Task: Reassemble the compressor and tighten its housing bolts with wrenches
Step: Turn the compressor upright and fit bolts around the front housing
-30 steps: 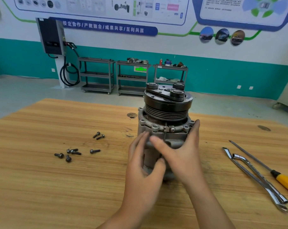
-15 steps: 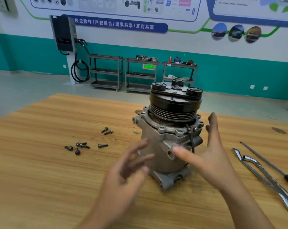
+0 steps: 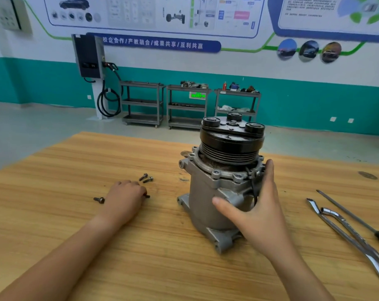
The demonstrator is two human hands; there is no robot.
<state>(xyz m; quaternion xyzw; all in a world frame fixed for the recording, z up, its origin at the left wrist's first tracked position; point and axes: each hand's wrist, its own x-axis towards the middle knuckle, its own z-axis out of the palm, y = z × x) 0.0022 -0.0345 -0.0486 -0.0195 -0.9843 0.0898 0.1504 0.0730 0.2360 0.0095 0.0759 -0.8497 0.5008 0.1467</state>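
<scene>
Wooden tabletop [image 3: 54, 170] — loose bolt [image 3: 99, 200] lying leftmost; left hand [image 3: 124, 197] curling its fingers onto a second bolt [image 3: 147, 195], with a bolt pair [image 3: 147, 178] just beyond. Compressor [image 3: 214, 192] standing upright at centre, pulley up; right hand [image 3: 264, 218] bracing its side, fingers straight, gripping nothing. Wrenches [image 3: 347, 235] and screwdriver [image 3: 355, 218] lying far right.
</scene>
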